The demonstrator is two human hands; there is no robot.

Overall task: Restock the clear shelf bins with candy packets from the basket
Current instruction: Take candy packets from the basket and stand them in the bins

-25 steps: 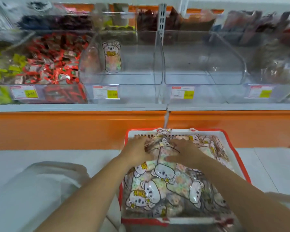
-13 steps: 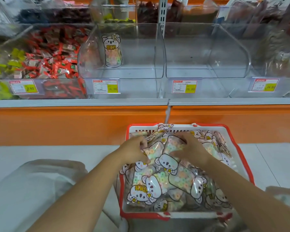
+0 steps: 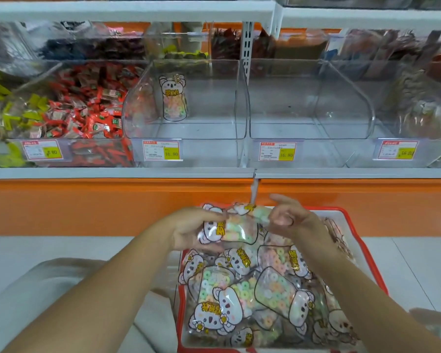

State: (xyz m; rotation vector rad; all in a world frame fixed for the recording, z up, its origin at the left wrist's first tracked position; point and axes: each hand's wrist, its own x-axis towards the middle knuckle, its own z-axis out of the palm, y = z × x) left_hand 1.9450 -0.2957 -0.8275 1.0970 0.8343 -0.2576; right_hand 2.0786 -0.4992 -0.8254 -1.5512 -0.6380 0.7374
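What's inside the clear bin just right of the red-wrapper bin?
One koala-print candy packet, standing upright near the left wall of the bin. Its price tag covers part of the lower front.

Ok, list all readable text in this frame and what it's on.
"16.80": left-centre tag, on the one-packet bin.
"16.80": right-centre tag, on the empty bin.
"80", first digit unclear: far-left tag, on the red-candy bin.
Far-right tag: blurred.
Yellow characters on the packets and the tags' small print: unreadable.
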